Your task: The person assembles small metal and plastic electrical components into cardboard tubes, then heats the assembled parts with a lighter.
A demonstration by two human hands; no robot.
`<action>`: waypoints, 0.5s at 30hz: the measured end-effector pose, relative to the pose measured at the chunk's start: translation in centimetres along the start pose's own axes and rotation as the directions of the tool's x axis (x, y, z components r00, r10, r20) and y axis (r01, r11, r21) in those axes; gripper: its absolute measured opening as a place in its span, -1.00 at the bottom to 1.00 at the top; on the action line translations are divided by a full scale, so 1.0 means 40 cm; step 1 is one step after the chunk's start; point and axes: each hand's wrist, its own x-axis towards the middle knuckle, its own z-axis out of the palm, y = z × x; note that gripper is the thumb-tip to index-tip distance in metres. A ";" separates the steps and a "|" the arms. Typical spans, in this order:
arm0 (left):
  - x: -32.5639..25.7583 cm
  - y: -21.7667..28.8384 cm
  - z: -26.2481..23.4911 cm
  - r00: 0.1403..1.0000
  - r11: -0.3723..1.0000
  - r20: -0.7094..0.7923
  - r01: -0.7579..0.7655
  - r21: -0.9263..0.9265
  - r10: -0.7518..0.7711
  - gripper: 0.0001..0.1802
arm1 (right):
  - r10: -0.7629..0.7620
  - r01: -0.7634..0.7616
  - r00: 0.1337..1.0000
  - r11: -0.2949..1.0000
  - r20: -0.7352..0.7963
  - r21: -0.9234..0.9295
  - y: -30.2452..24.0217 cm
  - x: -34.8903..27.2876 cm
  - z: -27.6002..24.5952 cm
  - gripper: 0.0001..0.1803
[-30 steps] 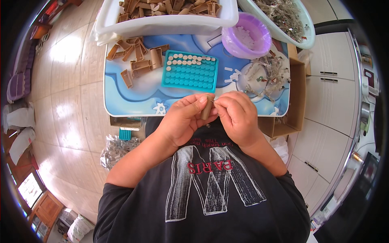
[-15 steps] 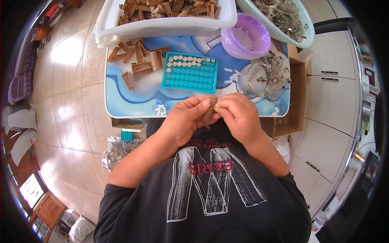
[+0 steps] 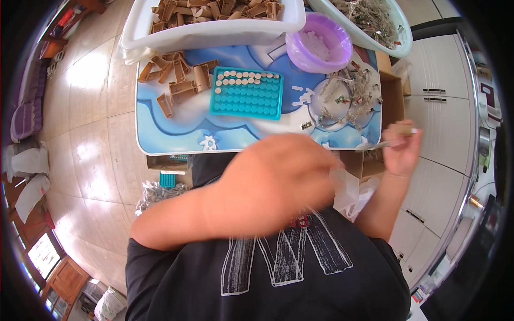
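Observation:
My left hand [image 3: 281,182] reaches across in front of my chest toward the right, smeared by motion. Its fingers are near a whitish translucent bag [image 3: 347,191], and whether they hold anything is not clear. Raised past the table's right edge, my right hand [image 3: 402,151] is closed on a small tan piece [image 3: 408,130] with a pale end. A thin greyish strand [image 3: 375,145] sticks out from that hand toward the table. On the table, a teal tray [image 3: 246,101] of round wells carries whitish discs [image 3: 241,82] in its far rows.
Brown plastic shells [image 3: 183,90] lie left of the tray. Behind stand a white bin [image 3: 214,33] of shells and a purple basin [image 3: 319,63] with white bits. Tangled wires with small boards [image 3: 348,99] lie at right, near a cardboard box [image 3: 393,101] beside the table.
My hands were together at the table's front edge around a tan piece. They have parted: the right swung out to the right with a tan piece, the left swept rightward across my chest.

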 end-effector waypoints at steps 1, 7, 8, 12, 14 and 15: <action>0.021 0.041 0.010 0.986 0.996 -0.139 -0.091 -0.013 0.088 -0.82 | -0.037 0.038 0.998 0.999 -0.049 0.011 -0.045 0.004 -0.019 -0.65; 0.119 0.230 -0.087 0.937 0.950 -0.204 -0.248 0.189 0.285 -0.70 | -0.307 0.102 0.719 0.934 -0.624 -0.342 -0.169 -0.016 -0.423 -0.69; 0.116 0.228 -0.087 0.938 0.951 -0.204 -0.243 0.190 0.281 -0.70 | -0.254 -0.031 0.664 0.930 -0.703 -0.365 -0.155 -0.020 -0.515 -0.69; 0.109 0.212 -0.071 0.930 0.965 -0.261 -0.262 0.025 0.260 -0.74 | -0.188 -0.254 0.619 0.871 -0.762 -0.421 -0.072 -0.041 -0.568 -0.63; 0.108 0.225 -0.067 0.926 0.964 -0.288 -0.264 -0.035 0.243 -0.75 | -0.211 -0.277 0.595 0.852 -0.775 -0.444 -0.043 -0.017 -0.519 -0.59; 0.108 0.219 -0.063 0.923 0.959 -0.304 -0.273 -0.076 0.238 -0.76 | -0.278 -0.253 0.594 0.826 -0.755 -0.503 -0.041 -0.005 -0.490 -0.58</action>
